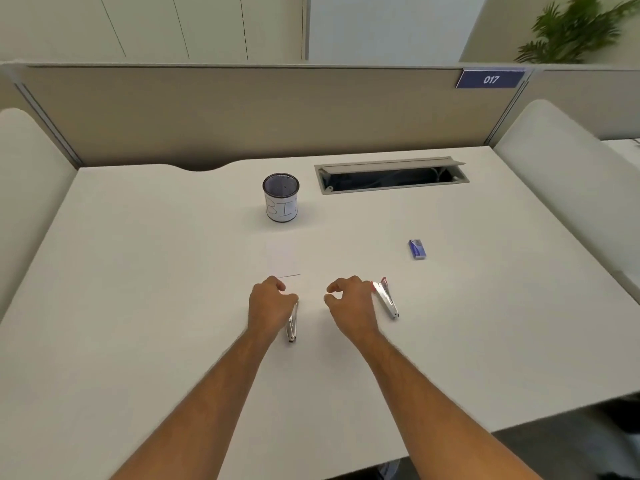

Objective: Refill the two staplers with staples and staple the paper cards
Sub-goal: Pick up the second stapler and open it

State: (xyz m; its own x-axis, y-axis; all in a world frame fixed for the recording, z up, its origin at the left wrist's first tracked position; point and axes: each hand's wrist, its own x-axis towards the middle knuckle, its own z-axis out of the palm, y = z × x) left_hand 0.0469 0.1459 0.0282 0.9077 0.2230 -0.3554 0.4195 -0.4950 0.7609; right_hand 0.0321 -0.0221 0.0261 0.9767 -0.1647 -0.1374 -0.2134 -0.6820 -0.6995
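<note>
Two bare forearms reach in from the near edge of the white tabletop [138,271]. The left hand [270,303] rests on the left stapler [292,323], its fingers curled over the front end; whether they grip it firmly cannot be told. This stapler appears hinged open in a narrow V, with its pivot toward the camera. The right hand [349,299] hovers between the two staplers, fingers loosely curled, thumb and forefinger apart, holding nothing. The right stapler [386,298] lies just beside that hand, slim, metallic, with a red tip at the far end.

The step in hand appears to be opening the left stapler for refilling. To do it well, the base should be held flat against the tabletop with the left hand while the right hand fetches staples, probably from the small blue box [417,249] lying well apart to the far right. The strip should be seated straight in the channel before the arm is closed.

The paper cards [283,259] lie flat just beyond the left hand, white on white, visible mainly by a thin dark near edge. Behind them stands a cylindrical mesh cup [281,197] wrapped in a hand-lettered white label. The tabletop is smooth and matte; a grey cable hatch [391,174] stands open near its far edge.
</note>
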